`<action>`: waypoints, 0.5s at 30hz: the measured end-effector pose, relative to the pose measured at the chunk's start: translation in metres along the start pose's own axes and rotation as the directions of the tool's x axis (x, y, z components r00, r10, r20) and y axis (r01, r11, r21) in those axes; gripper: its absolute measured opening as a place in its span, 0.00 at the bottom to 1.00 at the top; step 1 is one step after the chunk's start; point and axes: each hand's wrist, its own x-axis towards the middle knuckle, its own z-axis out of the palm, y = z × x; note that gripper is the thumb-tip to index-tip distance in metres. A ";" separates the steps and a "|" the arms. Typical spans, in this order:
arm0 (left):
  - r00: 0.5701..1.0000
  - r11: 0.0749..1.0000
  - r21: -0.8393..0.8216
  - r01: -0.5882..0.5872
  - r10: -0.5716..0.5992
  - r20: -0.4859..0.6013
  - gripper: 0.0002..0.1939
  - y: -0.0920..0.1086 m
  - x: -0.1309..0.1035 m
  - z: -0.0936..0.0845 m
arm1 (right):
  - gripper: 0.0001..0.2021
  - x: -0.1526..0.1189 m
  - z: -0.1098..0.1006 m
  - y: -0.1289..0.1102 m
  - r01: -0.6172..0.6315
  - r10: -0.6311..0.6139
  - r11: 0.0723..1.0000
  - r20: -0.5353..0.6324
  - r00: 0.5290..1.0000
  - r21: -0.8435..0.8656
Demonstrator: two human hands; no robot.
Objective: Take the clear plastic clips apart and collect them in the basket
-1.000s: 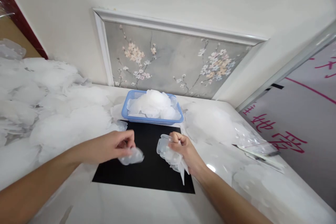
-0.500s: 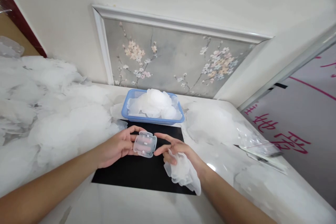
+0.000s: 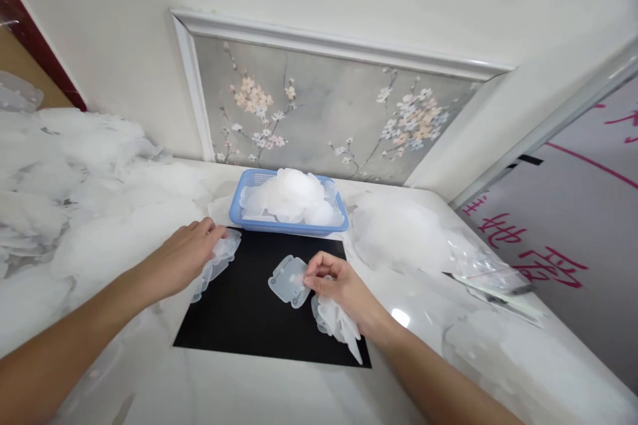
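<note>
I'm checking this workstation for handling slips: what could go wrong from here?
The right hand pinches a clear piece while also holding a bunch, so some might slip loose. The left hand is at overlapping pieces by the black mat's edge; these could cling or slide together. The heap rises above the blue basket's rim, so a knock might spill some.

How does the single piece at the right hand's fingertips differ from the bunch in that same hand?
The single piece shows one broad, flat face, while the bunch is several pieces clustered together, partly edge-on. The single piece looks greyer, with the black mat showing through; the bunch looks whiter. The single piece is pinched at the tip of the right hand, whereas the bunch hangs lower, nearer the palm. Both are pale.
</note>
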 end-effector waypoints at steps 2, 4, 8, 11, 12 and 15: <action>1.000 1.000 0.018 -0.010 0.010 0.024 0.21 -0.005 0.004 0.001 | 0.20 0.000 0.000 0.000 -0.013 0.014 1.000 -0.027 1.000 0.025; 0.998 1.000 -0.016 -0.019 0.020 0.064 0.23 -0.009 0.009 0.002 | 0.21 0.000 -0.001 0.001 -0.039 0.040 0.999 -0.062 0.997 0.025; 0.995 0.997 -0.077 0.005 0.003 0.101 0.26 -0.013 0.016 -0.001 | 0.22 0.000 -0.003 0.004 -0.061 0.060 0.998 -0.091 0.994 -0.015; 0.994 0.998 -0.055 0.011 -0.005 0.108 0.25 -0.013 0.018 -0.004 | 0.21 0.001 -0.004 0.004 -0.063 0.061 0.998 -0.087 0.994 -0.014; 0.993 0.998 -0.049 0.027 -0.021 0.117 0.23 -0.013 0.018 -0.004 | 0.21 0.001 -0.004 0.004 -0.062 0.061 0.998 -0.089 0.994 -0.010; 0.994 0.998 -0.052 0.036 -0.030 0.106 0.17 -0.014 0.017 -0.001 | 0.21 0.001 -0.002 0.004 -0.060 0.060 0.998 -0.086 0.994 0.004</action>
